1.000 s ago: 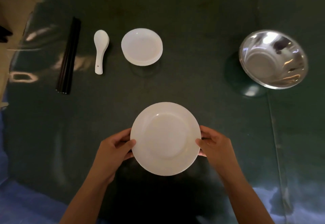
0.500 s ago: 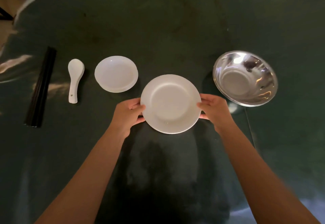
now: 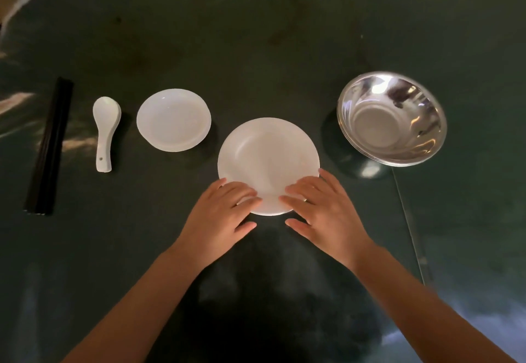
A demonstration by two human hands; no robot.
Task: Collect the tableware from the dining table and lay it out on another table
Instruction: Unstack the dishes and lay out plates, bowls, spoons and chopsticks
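A white plate (image 3: 267, 155) lies flat on the dark green table (image 3: 256, 35), between a small white dish (image 3: 173, 119) and a steel bowl (image 3: 391, 118). My left hand (image 3: 219, 214) and my right hand (image 3: 324, 211) rest at the plate's near rim, palms down, fingers spread; the fingertips lie over the rim and hold nothing. A white ceramic spoon (image 3: 104, 132) lies left of the small dish. Black chopsticks (image 3: 49, 146) lie at the far left.
The tableware forms a row across the middle of the table. A seam (image 3: 410, 226) in the shiny table cover runs down the right side. The table's left edge shows at the upper left corner.
The plate went forward from near my body into the row and was set down. Both hands let go of its sides and now lie flat at its near rim.
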